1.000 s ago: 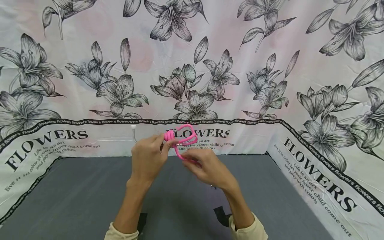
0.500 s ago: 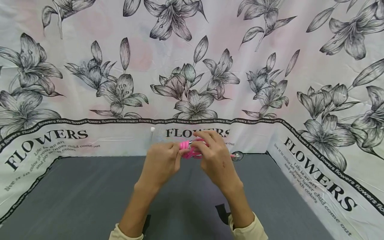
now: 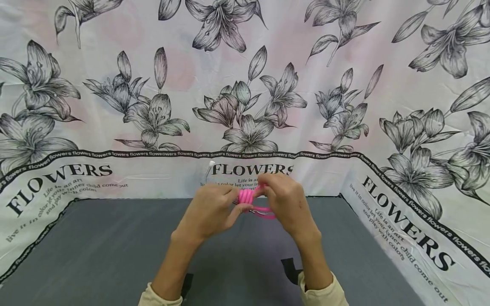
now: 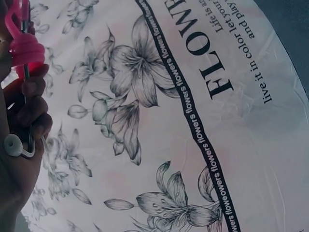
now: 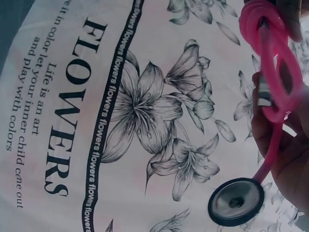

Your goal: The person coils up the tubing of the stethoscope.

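A pink stethoscope (image 3: 246, 196) is held up above the table, its tubing wound into a tight coil between the two hands. My left hand (image 3: 208, 210) grips the metal ear tubes beside the coil, thumb along its lower side. One white ear tip (image 4: 13, 144) pokes out from that hand's fingers in the left wrist view. My right hand (image 3: 287, 204) pinches the tubing on the coil's other side, where loops (image 5: 282, 82) stick out. From the right hand's underside hangs the round chest piece (image 5: 236, 202), dark-rimmed with a metal face; the head view hides it.
A dark grey table (image 3: 115, 246) spreads below the hands. Behind and beside it hangs a white cloth (image 3: 145, 178) printed with lilies and lettering. Black patches (image 3: 292, 271) show near the forearms.
Both hands and the coil have shifted right. The right hand has risen from below the loose loop to the coil's side. The chest piece, seen half a second ago, is now behind the right hand.
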`<state>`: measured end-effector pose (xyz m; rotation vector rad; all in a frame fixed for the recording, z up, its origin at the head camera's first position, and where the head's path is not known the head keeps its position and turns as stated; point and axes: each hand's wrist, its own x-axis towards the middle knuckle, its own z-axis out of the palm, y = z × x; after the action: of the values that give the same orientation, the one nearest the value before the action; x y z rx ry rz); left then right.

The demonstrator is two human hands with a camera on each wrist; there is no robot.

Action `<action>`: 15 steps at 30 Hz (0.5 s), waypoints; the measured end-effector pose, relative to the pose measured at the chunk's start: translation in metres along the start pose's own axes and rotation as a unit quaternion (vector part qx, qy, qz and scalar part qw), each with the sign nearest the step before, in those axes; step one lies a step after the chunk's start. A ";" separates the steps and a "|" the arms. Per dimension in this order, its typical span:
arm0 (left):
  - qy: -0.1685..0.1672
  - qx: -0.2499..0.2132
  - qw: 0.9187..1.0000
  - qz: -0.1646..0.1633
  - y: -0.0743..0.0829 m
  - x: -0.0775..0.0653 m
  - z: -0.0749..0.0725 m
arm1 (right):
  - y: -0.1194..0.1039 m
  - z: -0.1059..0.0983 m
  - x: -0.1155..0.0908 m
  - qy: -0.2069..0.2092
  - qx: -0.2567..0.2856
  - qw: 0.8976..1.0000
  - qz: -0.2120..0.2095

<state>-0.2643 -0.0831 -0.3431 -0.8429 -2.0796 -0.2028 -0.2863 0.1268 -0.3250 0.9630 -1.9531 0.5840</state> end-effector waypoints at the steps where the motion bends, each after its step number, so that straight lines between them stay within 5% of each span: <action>1: 0.001 -0.002 1.000 0.006 -0.001 0.000 -0.001 | 0.000 -0.001 0.000 -0.005 0.012 1.000 0.005; 15: -0.007 -0.025 0.999 0.037 -0.006 0.000 -0.005 | 0.015 -0.002 -0.001 -0.019 0.145 0.989 0.015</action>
<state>-0.2647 -0.0902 -0.3394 -0.9520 -2.0598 -0.2109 -0.2969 0.1374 -0.3252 1.1300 -1.9525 0.8919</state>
